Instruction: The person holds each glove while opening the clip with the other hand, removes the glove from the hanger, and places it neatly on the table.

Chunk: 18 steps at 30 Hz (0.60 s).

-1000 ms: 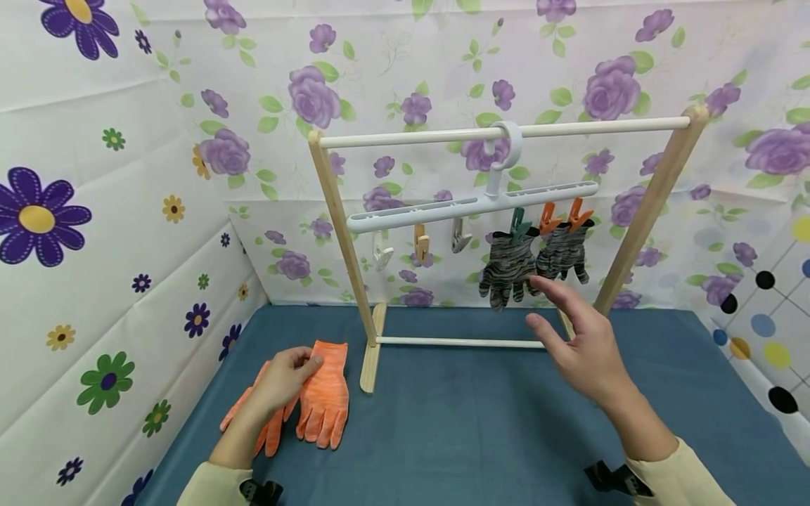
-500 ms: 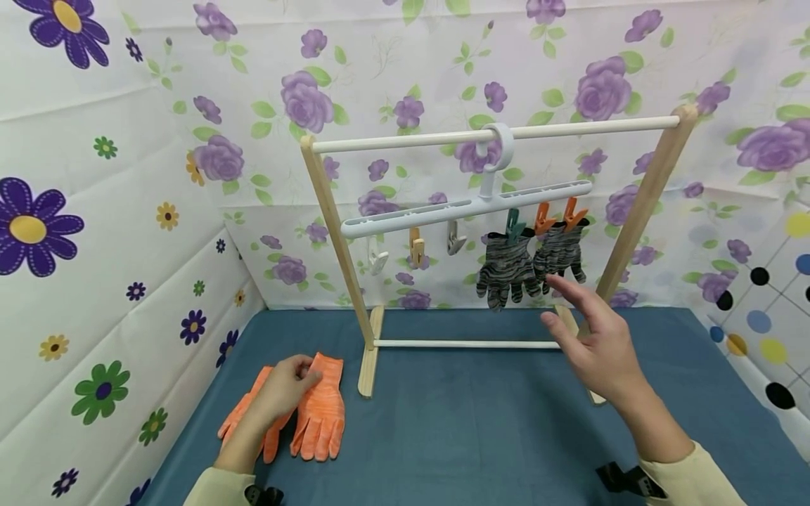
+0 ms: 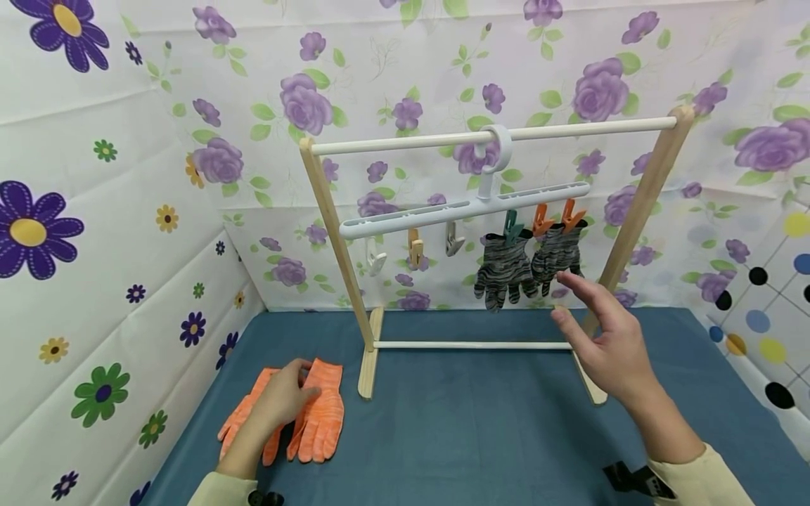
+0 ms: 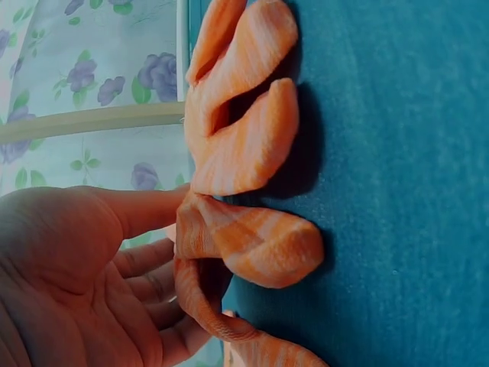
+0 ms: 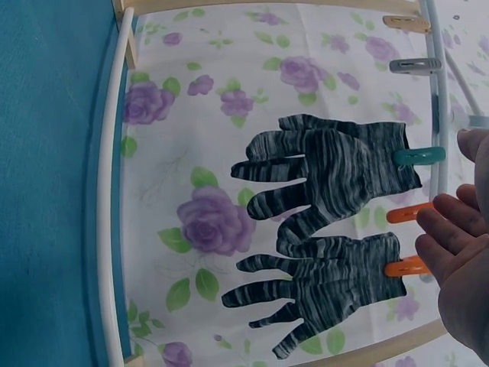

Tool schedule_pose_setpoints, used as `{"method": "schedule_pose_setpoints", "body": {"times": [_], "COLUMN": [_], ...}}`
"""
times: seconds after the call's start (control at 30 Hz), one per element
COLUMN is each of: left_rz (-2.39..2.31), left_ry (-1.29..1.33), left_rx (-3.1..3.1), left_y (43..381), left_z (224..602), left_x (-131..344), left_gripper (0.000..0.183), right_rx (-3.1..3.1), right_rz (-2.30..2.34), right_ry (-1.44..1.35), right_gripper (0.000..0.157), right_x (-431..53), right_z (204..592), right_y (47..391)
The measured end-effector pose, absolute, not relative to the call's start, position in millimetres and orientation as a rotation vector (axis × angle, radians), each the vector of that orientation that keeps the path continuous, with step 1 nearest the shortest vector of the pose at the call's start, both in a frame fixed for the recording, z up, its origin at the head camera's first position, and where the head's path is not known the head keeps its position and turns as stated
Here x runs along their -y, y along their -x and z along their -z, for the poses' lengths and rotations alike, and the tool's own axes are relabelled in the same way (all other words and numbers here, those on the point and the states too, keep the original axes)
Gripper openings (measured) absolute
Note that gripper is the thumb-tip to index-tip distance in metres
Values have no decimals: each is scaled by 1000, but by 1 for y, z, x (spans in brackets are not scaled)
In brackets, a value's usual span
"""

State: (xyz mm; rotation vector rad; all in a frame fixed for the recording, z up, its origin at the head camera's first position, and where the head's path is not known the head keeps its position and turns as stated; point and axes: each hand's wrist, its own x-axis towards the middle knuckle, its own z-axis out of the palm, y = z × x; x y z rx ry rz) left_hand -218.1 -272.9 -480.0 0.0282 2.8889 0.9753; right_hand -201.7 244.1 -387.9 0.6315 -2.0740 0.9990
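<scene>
**Left hand (image 3: 287, 393) touched the inner orange glove (image 3: 321, 422); right hand (image 3: 612, 344) was held free**

We saw the inner orange glove lying flat on the blue cloth (image 3: 436, 422), just to the right of the left hand's thumb. Its long axis ran away from the person, cuff at the far end, fingers pointing back and slightly left. The outer orange glove (image 3: 238, 416) lay left of that hand, partly under the forearm, its fingers pointing back and outward.

The left hand reached forward, back uppermost, thumb against the glove; we could not tell whether it was pinching the fabric.

The right hand held nothing, its thumb spread from the forefinger, both aimed forward and left. Beyond its fingertips we saw two grey gloves (image 3: 504, 268) hanging fingers downward from clips (image 3: 511, 228) on the hanger (image 3: 465, 211).
</scene>
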Motion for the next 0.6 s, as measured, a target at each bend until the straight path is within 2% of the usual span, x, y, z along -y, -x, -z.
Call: {"method": "schedule_pose_setpoints", "body": {"times": [0.6], "left_rz": [-793], "left_ry": [-65], "left_rx": [-3020], "left_y": [216], "left_z": [470], "left_x": [262], "left_gripper": [57], "right_rx": [2052], "right_rz": [-988], "right_ry": [-642], "right_gripper": [65], "right_x": [-250], "right_z": [377], "right_y": [203]}}
